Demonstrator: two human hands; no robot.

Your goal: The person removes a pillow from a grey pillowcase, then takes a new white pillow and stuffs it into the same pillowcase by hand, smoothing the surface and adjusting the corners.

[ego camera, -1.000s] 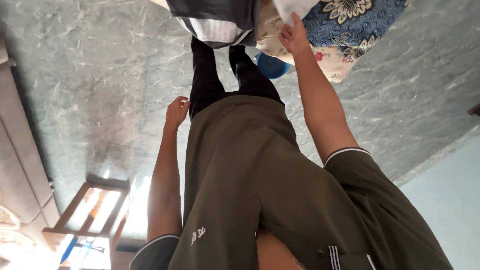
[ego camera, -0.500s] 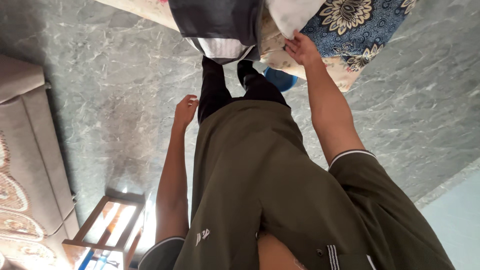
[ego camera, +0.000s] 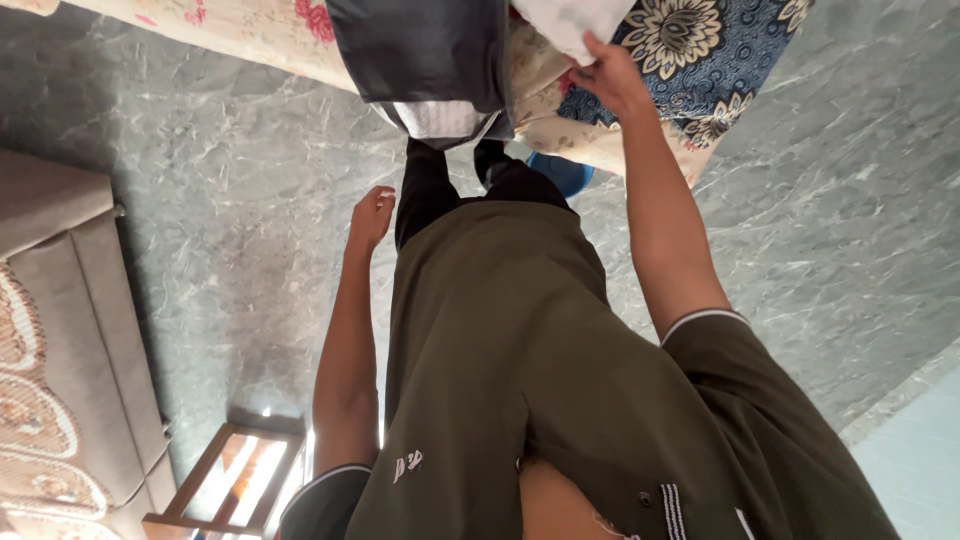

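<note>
Right hand [ego camera: 610, 75] grips a white cloth [ego camera: 570, 22] on the heaped bed.

Head view: the cloth lies crumpled atop a blue floral fabric [ego camera: 700, 50] beside a dark folded garment [ego camera: 430, 50]; the left hand [ego camera: 372, 215] hangs loose, empty. Grey marbled floor [ego camera: 220, 170], sofa [ego camera: 60, 330], wooden stool [ego camera: 225, 485].

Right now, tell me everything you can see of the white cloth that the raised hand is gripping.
The white cloth looks soft, plain and crumpled, cut off by the top edge. It lies on the pile, against the blue floral fabric and beside the dark grey garment. The right hand grips its lower edge, fingers closed on it.
</note>
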